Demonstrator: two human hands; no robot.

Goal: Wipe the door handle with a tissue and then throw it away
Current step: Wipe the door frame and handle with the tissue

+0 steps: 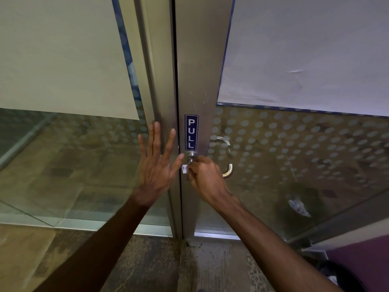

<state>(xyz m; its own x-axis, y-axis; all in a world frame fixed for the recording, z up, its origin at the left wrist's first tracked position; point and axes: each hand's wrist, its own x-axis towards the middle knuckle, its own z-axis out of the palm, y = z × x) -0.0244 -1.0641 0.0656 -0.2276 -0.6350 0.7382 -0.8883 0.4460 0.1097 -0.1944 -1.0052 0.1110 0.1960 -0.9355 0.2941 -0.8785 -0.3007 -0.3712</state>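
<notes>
Gripping a tissue [184, 169] on the door handle [191, 158], right hand [205, 175]; left hand [156, 165] spread beside "PULL" sign [191, 132].

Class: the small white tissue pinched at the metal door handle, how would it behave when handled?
The small white tissue probably is floppy: it crumples within the right hand. Likely very light, held by fingers alone. It may tear against the metal door handle.

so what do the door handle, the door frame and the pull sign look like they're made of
Door handle: polished metal, probably steel; bright highlights along its curve.
Door frame: brushed metal, perhaps aluminium; dull grey sheen, small scuffs.
PULL sign: looks like a glossy printed sticker or thin plastic plate, lying flat on the frame.
</notes>
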